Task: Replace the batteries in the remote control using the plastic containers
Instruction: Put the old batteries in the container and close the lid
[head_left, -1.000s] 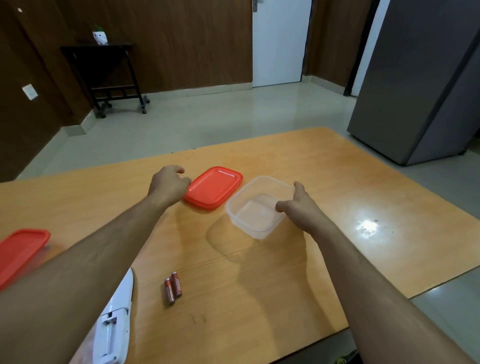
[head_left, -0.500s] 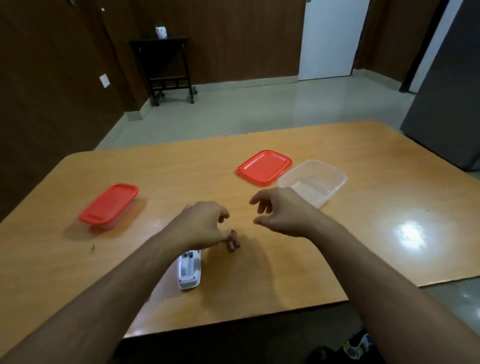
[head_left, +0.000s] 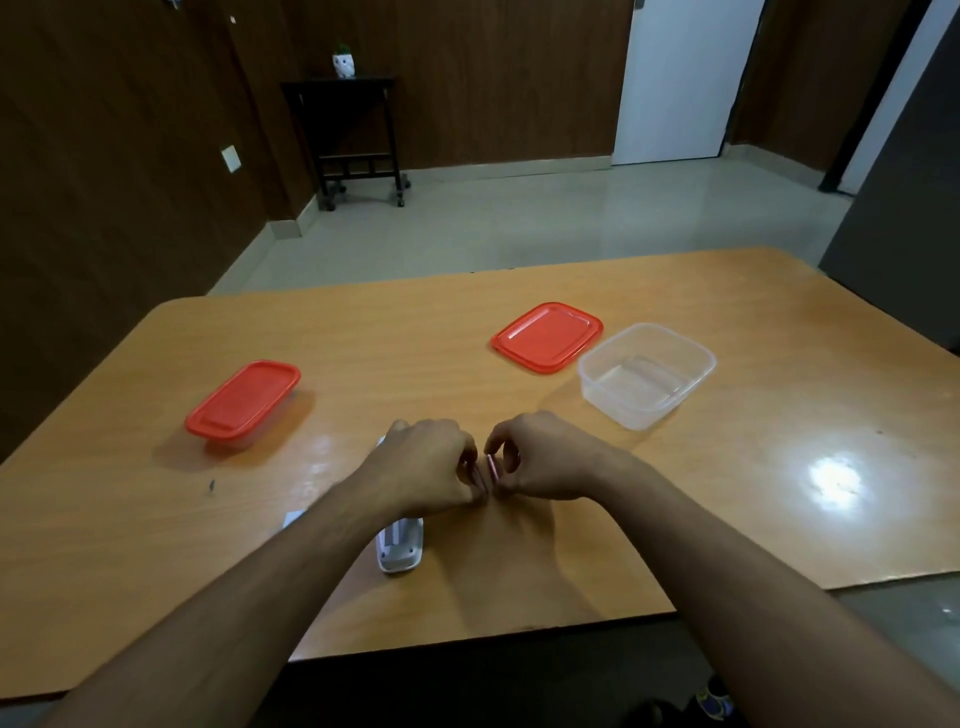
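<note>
Two batteries (head_left: 487, 470) right at the meeting point of both hands, near the middle of the wooden table (head_left: 727, 519), long axes running roughly away from the body, lying side by side. Left hand (head_left: 423, 470) curled over the left one, fingertips pinching it; right hand (head_left: 545, 457) curled likewise, thumb and forefinger closing on the right one, reddish casing showing between the fingers. Whether either battery has left the tabletop: cannot tell.

Likely destination, the open clear container (head_left: 647, 374), far and to the right of the hands, well apart from them, clearly nearer the right hand than the left. Its red lid (head_left: 548, 338) flat on the table just beside it, on its left. A second, lidded container (head_left: 244, 400) far-left, nearer the left hand, presumably with the fresh cells, contents hidden.

Remote control (head_left: 399, 548) white, under and behind the left forearm, long axis also pointing away from the body, near end showing an open compartment. A small white piece (head_left: 293, 518), probably its cover, peeking out left of the forearm.

Judged step: lifting the spent cells, then a reach forward and rightward to drop them, shortest for the right hand
</note>
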